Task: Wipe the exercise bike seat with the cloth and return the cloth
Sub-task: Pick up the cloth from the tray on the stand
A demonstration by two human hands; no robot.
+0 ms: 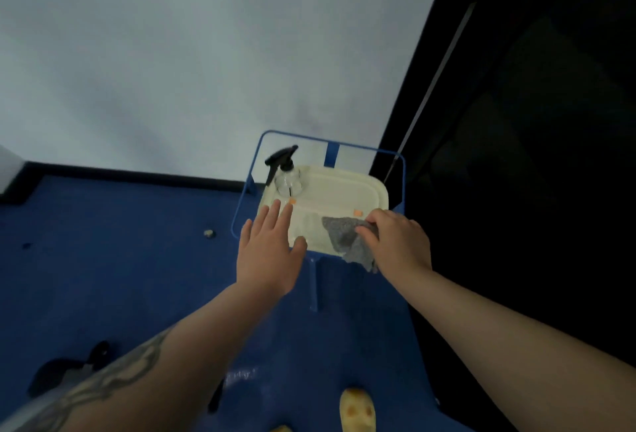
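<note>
Both bare forearms reach up from the bottom of the frame toward its centre. The left forearm, marked with a dark tattoo, enters from the lower left corner and rises diagonally. The left hand (270,249) sits just left of centre, palm down, fingers straight and close together pointing up the frame, thumb spread to the right; it grips nothing. The right forearm enters from the lower right edge and angles up-left. The right hand (395,240) lies just right of centre, knuckles up, its fingers (366,231) curled down and leftward, pinching a grey speckled cloth (342,234).
</note>
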